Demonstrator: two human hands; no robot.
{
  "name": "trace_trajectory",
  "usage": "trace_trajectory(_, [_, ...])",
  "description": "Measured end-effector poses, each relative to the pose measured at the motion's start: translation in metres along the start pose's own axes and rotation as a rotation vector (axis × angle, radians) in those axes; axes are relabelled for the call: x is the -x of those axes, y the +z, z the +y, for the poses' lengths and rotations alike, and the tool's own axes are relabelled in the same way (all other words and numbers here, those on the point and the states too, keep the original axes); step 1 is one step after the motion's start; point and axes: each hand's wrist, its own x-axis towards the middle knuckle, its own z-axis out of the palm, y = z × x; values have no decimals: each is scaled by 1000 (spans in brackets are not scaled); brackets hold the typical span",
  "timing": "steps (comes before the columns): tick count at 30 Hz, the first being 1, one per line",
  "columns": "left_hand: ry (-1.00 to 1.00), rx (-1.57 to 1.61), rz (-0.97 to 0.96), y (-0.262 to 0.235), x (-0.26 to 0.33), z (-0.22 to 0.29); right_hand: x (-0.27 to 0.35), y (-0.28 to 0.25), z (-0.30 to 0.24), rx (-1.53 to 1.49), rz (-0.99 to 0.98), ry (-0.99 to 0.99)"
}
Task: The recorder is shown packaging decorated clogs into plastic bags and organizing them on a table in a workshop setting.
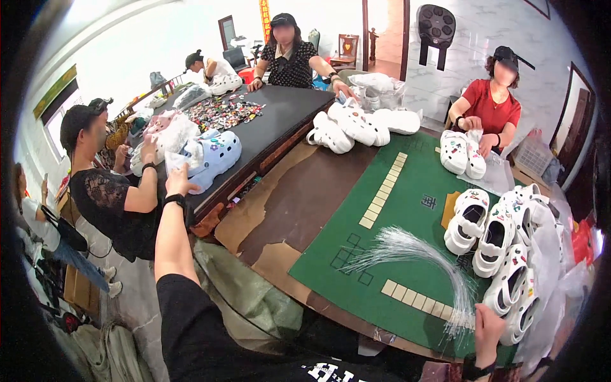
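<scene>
My left hand (pixel 180 180) reaches far out to the left and touches a pale blue clog (pixel 218 156) that lies on the edge of a black table (pixel 280 111); whether it grips the clog I cannot tell. My right hand (pixel 489 328) rests at the near right edge of the green mat (pixel 407 242), fingers curled against the end of a bundle of thin clear plastic strands (pixel 423 251). Beside that hand stands a row of white clogs (pixel 496 239) with small charms on them.
Several other people work around the tables: one at the left with clogs, two at the far end, one in red at the right holding white clogs (pixel 461 153). A heap of colourful charms (pixel 223 113) lies on the black table. More white clogs (pixel 353 124) lie further back.
</scene>
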Motion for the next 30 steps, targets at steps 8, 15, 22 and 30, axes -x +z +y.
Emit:
trace_trajectory(8, [55, 16, 161, -11, 12, 15, 28, 29, -7, -27, 35, 20])
trace_trajectory(15, [58, 334, 107, 13, -41, -9, 39, 42, -30, -54, 82, 107])
trace_trajectory(22, [243, -614, 253, 34, -76, 0, 55, 87, -58, -154, 16, 67])
trace_trajectory(30, [36, -21, 175, 38, -107, -46, 57, 85, -67, -35, 81, 18])
